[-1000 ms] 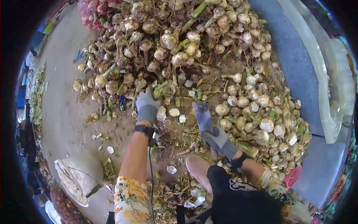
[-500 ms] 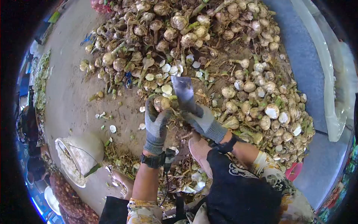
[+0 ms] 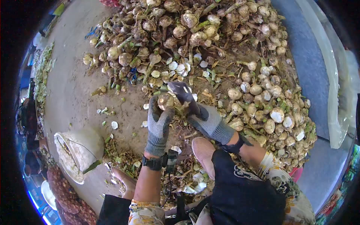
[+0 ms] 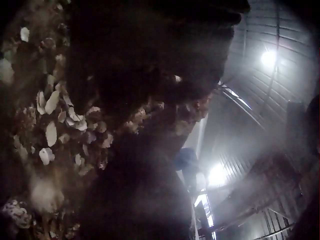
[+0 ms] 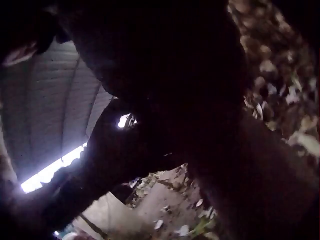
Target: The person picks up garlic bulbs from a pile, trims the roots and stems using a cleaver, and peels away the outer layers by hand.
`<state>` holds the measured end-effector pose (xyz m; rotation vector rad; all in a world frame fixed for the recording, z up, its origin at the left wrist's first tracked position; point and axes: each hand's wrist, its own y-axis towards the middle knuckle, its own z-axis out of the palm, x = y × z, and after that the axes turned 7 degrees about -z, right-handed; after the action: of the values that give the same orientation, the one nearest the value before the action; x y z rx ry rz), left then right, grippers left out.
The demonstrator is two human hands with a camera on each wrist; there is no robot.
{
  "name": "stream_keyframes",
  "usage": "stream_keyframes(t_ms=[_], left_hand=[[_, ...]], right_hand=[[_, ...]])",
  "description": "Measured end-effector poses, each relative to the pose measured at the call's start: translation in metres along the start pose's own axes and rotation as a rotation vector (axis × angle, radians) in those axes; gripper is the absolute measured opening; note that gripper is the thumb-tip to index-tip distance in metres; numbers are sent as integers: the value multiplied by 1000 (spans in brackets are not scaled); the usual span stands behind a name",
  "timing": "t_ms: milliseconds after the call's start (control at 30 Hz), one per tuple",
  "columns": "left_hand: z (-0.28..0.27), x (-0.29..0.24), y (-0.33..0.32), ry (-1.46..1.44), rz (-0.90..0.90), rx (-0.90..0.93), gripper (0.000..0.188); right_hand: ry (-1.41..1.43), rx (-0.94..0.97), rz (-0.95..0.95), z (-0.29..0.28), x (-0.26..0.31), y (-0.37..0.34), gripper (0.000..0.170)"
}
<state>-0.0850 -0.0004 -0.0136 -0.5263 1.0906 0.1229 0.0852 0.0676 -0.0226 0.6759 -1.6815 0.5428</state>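
Note:
In the head view the gloved left hand [image 3: 159, 125] grips a garlic bulb [image 3: 165, 101], its fingers curled round the left side and the thumb in front. The gloved right hand [image 3: 210, 122] holds a broad blade [image 3: 180, 93] by its handle, just right of the bulb; the blade's flat reaches over the bulb's upper right. White cut slices [image 3: 180, 69] lie on the ground beyond the hands. Both wrist views are very dark, with the hands only as black shapes.
A large heap of stemmed bulbs [image 3: 180, 31] lies ahead, and a pile of trimmed bulbs [image 3: 277, 115] at the right. A white bucket [image 3: 88, 148] lies at the left. A pink shoe [image 3: 203, 153] stands below the hands.
The left hand has come back from the heap with a bulb, beside the right hand. Since half a second ago the blade has turned and lowered toward the bulb, whose pale cut face now shows.

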Motion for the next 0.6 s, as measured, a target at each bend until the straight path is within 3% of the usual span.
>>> stream_keyframes(t_ms=[100,200,300,500,600], left_hand=[[-10,9,-4,140,52,29,58],[-3,-4,-12,207,-116,14,63],[-4,3,-11,290,142,57,66],[-1,-13,-19,516,43,92,64],[0,-14,-27,551,125,91,56]], right_hand=[[-579,59,-13,-12,21,0,41],[-896,50,-342,-14,38,3,44],[-1029,133,-408,-12,38,5,46],[-1052,169,-411,-10,34,0,43],[-1027,204,-348,-9,31,-1,39]])
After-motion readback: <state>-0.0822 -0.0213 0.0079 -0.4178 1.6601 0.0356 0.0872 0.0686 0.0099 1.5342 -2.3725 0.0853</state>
